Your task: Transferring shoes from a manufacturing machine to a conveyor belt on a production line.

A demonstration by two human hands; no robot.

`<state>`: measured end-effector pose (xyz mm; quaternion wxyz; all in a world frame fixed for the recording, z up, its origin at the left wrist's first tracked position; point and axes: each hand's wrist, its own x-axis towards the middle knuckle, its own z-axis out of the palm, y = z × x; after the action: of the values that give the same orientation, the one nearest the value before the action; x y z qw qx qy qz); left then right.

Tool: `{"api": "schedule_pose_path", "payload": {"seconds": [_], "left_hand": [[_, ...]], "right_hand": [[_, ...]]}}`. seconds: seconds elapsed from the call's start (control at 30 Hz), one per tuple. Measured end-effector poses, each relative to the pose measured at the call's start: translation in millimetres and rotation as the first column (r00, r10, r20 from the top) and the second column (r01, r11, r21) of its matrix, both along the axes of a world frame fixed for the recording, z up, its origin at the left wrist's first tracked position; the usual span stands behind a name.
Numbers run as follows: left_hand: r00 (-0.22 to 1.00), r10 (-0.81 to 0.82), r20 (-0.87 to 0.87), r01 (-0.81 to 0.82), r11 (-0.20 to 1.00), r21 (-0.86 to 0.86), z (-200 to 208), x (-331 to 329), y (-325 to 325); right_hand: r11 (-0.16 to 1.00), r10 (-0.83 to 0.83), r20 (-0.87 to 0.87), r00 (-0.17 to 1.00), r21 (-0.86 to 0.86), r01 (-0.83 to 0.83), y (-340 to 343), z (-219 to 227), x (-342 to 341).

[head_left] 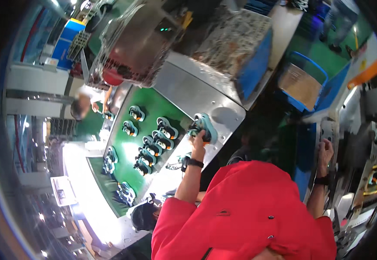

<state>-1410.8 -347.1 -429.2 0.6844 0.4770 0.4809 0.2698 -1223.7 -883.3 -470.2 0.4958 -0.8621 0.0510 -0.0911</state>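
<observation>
My left hand is closed around a teal, black and white sneaker with an orange patch. It holds the shoe over the silver metal ledge beside the green belt. Close by that wrist, another shoe rests on the ledge, partly hidden by my arm. Off to the right, my right hand has its fingers curled at a grey metal machine part. Whatever it grips there is too small to make out. Both wrists carry black bands.
Several similar sneakers stand on the belt. A person in a dark cap is close to my left arm, and another person's hands work at a shoe across the belt. Plastic-wrapped machinery stands ahead. A blue-framed chair is at the far right.
</observation>
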Motion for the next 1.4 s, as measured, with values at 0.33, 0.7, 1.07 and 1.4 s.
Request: {"api": "schedule_pose_path", "payload": {"seconds": [0.33, 0.7, 1.07, 1.4], "left_hand": [[0.937, 0.346, -0.056, -0.344, 0.938, 0.047, -82, 2, 279], [0.791, -0.223, -0.570, 0.555, 0.655, 0.513, -27, 41, 340], [0.117, -0.993, -0.033, 0.902, 0.092, 0.422, 161, 133, -59], [-0.412, -0.909, -0.062, 0.896, -0.417, 0.152, 120, 177, -189]], "right_hand": [[0.783, 0.521, -0.611, 0.595, 0.621, -0.048, 224, 82, -8], [0.758, 0.652, -0.519, 0.553, 0.474, -0.448, 338, 130, 11], [0.258, 0.931, 0.033, 0.363, 0.644, -0.720, 342, 60, -35], [0.461, 0.887, 0.064, 0.457, -0.109, -0.880, 283, 50, -63]]}}
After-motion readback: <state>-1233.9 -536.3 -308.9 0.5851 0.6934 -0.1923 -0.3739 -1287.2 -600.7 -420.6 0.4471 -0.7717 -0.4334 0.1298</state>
